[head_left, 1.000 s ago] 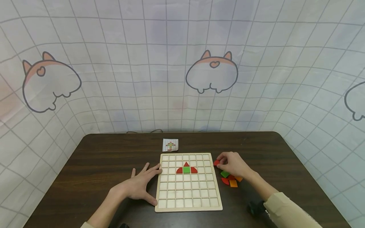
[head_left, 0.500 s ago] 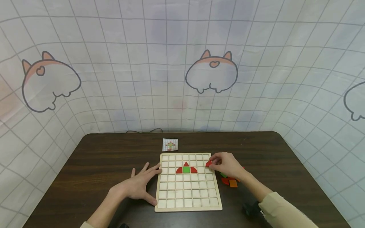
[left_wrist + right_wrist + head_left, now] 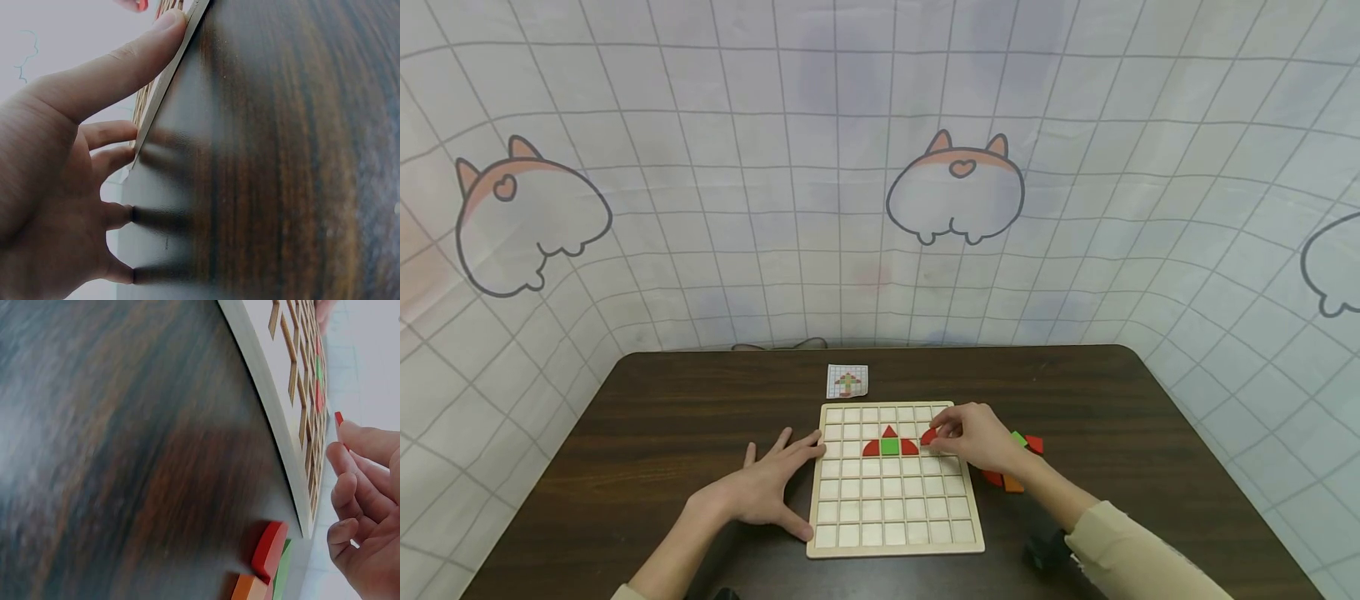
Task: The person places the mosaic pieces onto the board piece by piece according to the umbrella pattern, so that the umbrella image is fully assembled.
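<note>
A pale wooden grid board lies on the dark table. Set in its upper cells are a red triangle, a green square below it, and a red quarter-round tile on each side of the square. My right hand pinches another red quarter-round tile between thumb and fingers, over the board's right part, close to the right red tile. In the right wrist view only this tile's thin edge shows. With fingers spread, my left hand touches the board's left edge with its thumb and some fingertips.
Right of the board lie several loose tiles, among them an orange square, a red tile and a green tile, partly hidden by my right arm. Behind the board is a small printed card with a coloured grid pattern.
My right hand has carried the red tile left from beside the board, across its right edge, to over the cells near the set tiles. The left hand has stayed still.
</note>
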Demonstrator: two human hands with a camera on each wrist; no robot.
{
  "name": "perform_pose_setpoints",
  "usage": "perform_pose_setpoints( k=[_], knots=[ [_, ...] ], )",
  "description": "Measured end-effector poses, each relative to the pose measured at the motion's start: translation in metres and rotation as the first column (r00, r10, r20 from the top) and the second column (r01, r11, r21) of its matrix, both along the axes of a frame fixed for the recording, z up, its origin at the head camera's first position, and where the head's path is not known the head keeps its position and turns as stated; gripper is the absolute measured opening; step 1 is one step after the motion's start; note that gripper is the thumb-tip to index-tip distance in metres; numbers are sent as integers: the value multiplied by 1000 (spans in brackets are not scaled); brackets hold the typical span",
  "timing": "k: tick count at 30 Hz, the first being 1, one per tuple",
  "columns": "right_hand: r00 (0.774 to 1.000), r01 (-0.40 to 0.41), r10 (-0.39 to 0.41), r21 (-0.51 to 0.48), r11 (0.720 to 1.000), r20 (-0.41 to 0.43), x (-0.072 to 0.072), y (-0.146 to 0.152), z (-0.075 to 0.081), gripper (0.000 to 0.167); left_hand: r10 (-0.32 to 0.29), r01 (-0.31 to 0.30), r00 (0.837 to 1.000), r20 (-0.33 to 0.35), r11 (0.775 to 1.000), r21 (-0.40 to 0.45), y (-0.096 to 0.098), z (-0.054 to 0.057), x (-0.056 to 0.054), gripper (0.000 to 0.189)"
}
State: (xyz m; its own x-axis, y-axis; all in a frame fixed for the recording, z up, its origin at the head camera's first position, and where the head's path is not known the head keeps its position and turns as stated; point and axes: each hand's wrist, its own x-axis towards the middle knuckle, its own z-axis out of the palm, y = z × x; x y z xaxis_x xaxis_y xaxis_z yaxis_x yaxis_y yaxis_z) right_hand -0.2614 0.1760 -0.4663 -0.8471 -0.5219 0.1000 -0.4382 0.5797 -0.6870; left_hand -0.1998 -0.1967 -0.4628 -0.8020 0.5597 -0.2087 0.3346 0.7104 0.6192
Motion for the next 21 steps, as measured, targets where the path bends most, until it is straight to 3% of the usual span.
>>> perform_pose_setpoints(
  k=[15, 21],
  knots=[
    [999, -50, 50, 38, 998, -3, 4, -30, -4, 18, -1, 1, 1000, 4, 1000, -1, -2, -2, 0, 110],
    [994, -103, 104, 24, 994, -38, 6, -42, -2, 17, -3, 3, 1000, 12, 1000, 6, -1, 1, 0, 110]
  ],
)
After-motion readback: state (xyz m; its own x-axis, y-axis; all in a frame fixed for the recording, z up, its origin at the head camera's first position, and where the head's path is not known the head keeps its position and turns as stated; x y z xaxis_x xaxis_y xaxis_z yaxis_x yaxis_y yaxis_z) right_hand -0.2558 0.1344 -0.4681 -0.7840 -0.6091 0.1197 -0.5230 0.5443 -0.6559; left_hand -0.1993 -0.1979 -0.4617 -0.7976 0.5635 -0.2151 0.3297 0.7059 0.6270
